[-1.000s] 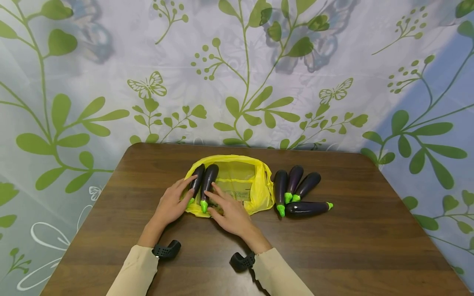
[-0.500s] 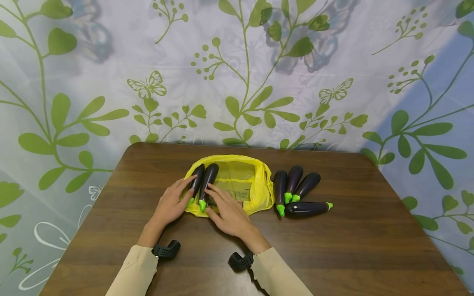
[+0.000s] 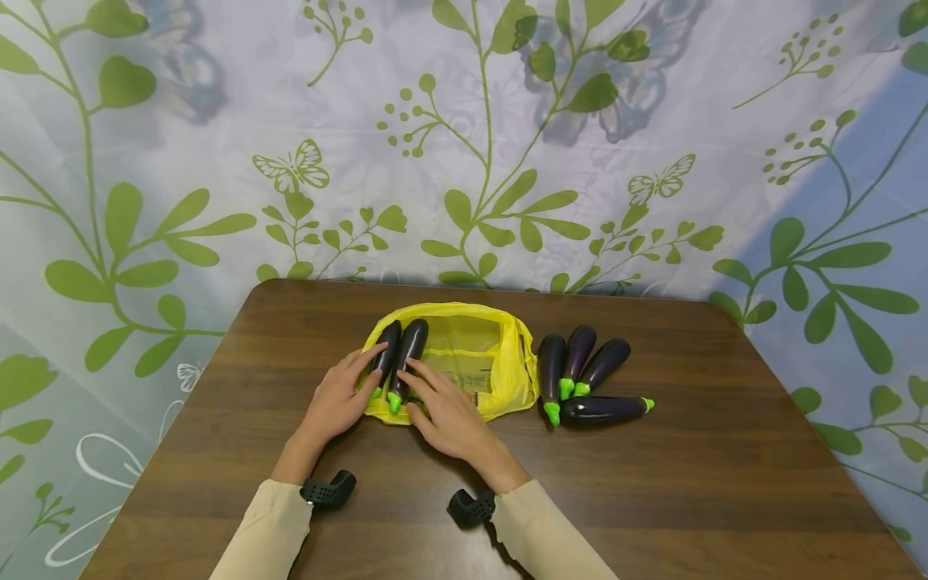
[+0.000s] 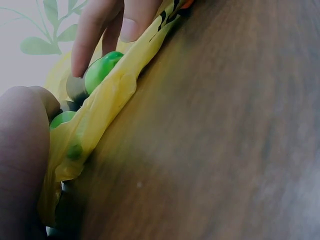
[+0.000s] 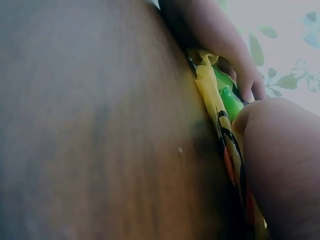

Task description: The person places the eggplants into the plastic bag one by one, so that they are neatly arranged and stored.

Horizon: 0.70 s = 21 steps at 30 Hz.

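A yellow plastic bag (image 3: 516, 374) lies on the table with its mouth open. Two dark purple eggplants with green stem ends lie side by side in its left part. My left hand (image 3: 337, 396) rests over the left eggplant (image 3: 389, 338), fingers spread and partly covering it. On the right eggplant (image 3: 414, 337), the fingertips of my right hand (image 3: 451, 415) touch its side, loosely extended. The left wrist view shows a green stem end (image 4: 102, 72) just inside the bag's edge. From the right wrist, both stem ends appear close together beside the bag's rim (image 5: 210, 92).
Right of the bag, several more eggplants lie on the brown wooden table (image 3: 696, 483). Three fan out with stems toward me, and one eggplant (image 3: 605, 410) lies crosswise in front. A patterned cloth (image 3: 464, 145) hangs behind the table.
The right eggplant in the bag has shifted slightly left, closer to the other one, with my right hand's fingers following it. My left hand has stayed in place.
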### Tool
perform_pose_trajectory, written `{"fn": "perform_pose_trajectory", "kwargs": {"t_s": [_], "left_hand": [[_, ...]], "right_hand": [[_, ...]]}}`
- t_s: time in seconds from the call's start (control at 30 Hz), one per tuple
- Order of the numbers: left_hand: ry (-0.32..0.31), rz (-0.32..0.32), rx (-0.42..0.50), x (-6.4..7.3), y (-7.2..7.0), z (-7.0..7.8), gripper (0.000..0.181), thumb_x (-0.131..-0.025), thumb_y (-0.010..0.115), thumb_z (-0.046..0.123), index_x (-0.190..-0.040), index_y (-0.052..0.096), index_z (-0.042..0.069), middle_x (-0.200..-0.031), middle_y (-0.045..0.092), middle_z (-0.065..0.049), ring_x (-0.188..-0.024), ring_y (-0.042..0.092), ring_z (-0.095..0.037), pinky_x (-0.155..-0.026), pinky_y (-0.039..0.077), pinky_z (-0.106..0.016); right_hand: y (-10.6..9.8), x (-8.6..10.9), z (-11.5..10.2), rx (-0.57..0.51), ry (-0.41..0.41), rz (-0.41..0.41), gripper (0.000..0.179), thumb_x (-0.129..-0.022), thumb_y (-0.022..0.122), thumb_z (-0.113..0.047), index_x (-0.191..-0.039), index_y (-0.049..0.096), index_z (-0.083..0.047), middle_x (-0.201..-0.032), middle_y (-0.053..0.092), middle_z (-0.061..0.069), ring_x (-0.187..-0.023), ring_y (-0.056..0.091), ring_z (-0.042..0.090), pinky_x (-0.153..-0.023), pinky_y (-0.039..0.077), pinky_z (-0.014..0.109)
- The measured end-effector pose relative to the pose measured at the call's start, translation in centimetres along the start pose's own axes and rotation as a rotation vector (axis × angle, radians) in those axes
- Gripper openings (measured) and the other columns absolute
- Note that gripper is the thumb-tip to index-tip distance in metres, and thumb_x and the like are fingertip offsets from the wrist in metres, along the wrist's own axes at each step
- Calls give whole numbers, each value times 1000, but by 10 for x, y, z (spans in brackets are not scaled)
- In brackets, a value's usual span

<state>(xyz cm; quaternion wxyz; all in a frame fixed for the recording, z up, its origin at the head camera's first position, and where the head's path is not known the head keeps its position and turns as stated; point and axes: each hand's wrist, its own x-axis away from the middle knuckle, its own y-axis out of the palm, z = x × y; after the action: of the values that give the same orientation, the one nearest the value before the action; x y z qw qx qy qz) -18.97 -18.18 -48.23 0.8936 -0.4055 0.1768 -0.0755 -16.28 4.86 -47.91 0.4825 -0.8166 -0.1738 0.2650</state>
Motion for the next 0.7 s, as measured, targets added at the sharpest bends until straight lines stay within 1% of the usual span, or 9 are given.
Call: {"fn": "perform_pose_trajectory", "kwargs": {"t_s": [0.2, 0.37, 0.47, 0.57, 0.63, 0.7], "left_hand": [[-5, -3, 5, 0, -1, 0, 48, -109, 51, 35, -156, 47, 26, -153, 50, -21, -134, 52, -49, -105, 41, -72], [-11, -5, 6, 1, 0, -1, 48, -109, 50, 36, -156, 47, 26, -154, 49, -21, -134, 51, -49, -104, 40, -72], [-15, -6, 4, 1, 0, -1, 48, -109, 49, 37, -156, 46, 27, -154, 49, -21, -135, 51, -49, -105, 40, -72], [-21, -9, 5, 0, 0, -1, 48, -109, 49, 37, -156, 47, 27, -154, 49, -20, -135, 51, -49, -105, 41, -72], [-27, -11, 5, 0, -1, 0, 48, -109, 49, 38, -156, 47, 28, -155, 48, -20, -135, 51, -49, -105, 41, -72], [-32, -14, 3, 0, -1, 0, 48, -110, 49, 39, -156, 46, 28, -155, 48, -20, -135, 51, -50, -104, 41, -72]], "right_hand": [[-1, -4, -3, 25, -28, -6, 52, -107, 53, -25, -157, 44, -14, -169, 30, 3, -152, 37, 27, -120, 37, 47], [0, -9, -3, 32, -27, -24, 52, -108, 51, -24, -158, 42, -14, -170, 28, 2, -154, 32, 25, -122, 34, 44], [1, -12, -4, 36, -13, -22, 51, -108, 49, -23, -158, 42, -16, -170, 29, 1, -155, 29, 23, -120, 36, 48], [2, -14, -6, 30, 1, -16, 50, -109, 48, -23, -158, 43, -17, -170, 29, 1, -155, 29, 22, -118, 38, 51], [3, -16, -6, 19, 5, -16, 50, -109, 47, -23, -158, 43, -17, -170, 27, 2, -153, 30, 22, -117, 38, 52], [4, -16, -6, -6, 6, -21, 51, -109, 47, -22, -159, 42, -16, -171, 25, 3, -152, 31, 23, -119, 36, 49]]}}
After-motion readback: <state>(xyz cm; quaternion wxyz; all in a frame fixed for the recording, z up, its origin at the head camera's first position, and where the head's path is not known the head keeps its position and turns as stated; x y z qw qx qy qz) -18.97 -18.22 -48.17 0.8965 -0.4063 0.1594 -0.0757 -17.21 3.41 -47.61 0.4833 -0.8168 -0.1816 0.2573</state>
